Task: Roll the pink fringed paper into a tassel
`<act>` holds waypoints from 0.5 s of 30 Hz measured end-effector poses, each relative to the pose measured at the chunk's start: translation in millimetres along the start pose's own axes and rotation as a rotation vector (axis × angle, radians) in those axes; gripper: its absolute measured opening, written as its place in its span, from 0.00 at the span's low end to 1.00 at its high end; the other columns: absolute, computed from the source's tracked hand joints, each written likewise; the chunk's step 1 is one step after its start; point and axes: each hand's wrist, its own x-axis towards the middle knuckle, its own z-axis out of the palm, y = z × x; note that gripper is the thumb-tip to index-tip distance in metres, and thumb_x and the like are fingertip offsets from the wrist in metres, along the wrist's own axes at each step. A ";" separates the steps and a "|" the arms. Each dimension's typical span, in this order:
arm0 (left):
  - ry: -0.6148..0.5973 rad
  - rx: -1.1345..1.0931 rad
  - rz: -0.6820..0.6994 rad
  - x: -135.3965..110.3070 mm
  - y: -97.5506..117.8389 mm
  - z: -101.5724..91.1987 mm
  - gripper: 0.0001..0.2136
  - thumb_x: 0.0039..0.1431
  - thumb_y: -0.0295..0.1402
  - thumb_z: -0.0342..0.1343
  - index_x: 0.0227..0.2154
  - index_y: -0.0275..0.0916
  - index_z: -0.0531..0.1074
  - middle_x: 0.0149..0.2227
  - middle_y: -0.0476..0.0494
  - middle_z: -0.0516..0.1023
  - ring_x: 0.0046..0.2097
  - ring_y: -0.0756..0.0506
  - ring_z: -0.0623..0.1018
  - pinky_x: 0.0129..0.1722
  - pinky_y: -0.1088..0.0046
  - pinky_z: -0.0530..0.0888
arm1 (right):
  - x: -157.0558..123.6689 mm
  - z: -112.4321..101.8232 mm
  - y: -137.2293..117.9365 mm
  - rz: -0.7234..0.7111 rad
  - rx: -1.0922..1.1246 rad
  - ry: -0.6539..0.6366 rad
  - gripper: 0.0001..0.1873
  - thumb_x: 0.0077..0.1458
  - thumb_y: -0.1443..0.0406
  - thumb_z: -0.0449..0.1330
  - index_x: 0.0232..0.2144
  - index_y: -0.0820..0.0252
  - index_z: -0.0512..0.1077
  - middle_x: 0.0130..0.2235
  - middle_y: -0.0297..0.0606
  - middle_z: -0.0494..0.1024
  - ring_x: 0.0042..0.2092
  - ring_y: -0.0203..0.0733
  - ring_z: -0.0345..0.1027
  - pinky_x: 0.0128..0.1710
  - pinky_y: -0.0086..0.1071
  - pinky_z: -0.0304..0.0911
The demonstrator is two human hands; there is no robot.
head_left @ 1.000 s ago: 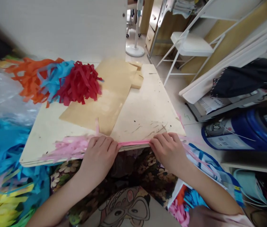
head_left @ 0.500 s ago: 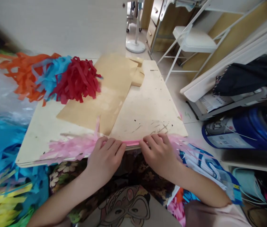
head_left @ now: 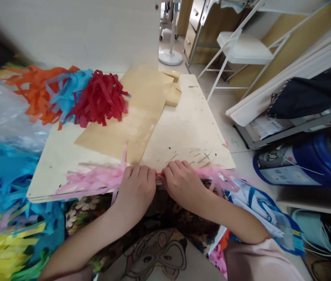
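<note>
A strip of pink fringed tissue paper (head_left: 92, 180) lies along the near edge of a pale wooden board (head_left: 183, 132). My left hand (head_left: 136, 189) and my right hand (head_left: 181, 183) sit side by side at the board's edge, fingers curled down onto the paper's rolled middle. Both hands grip it, almost touching each other. Pink fringe spreads out to the left of my left hand and to the right of my right hand (head_left: 218, 175).
Red (head_left: 99, 99), blue (head_left: 68, 91) and orange (head_left: 36, 91) fringe bundles lie at the board's far left on brown paper (head_left: 133, 117). Blue and yellow fringe piles (head_left: 1, 218) fill the left. A folding chair (head_left: 238, 50) and a blue container (head_left: 308, 160) stand to the right.
My hands have slid toward each other along the pink strip, from well apart to nearly touching, bunching the paper between them.
</note>
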 end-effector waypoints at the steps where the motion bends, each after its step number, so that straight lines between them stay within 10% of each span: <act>1: -0.024 0.012 0.001 0.3 0.1 -1.2 0.07 0.50 0.23 0.44 0.22 0.34 0.66 0.21 0.43 0.67 0.26 0.45 0.65 0.26 0.69 0.58 | -0.2 -1.4 0.8 -0.005 -0.019 -0.017 0.08 0.50 0.71 0.47 0.23 0.64 0.63 0.25 0.40 0.66 0.28 0.40 0.55 0.27 0.33 0.43; 15: -0.052 0.055 0.081 -5.6 -17.3 -14.5 0.05 0.49 0.24 0.47 0.24 0.36 0.67 0.22 0.45 0.69 0.27 0.45 0.67 0.27 0.69 0.59 | -25.2 -10.2 33.3 -0.003 -0.174 -0.135 0.07 0.49 0.69 0.48 0.22 0.64 0.63 0.24 0.39 0.66 0.28 0.38 0.56 0.28 0.32 0.42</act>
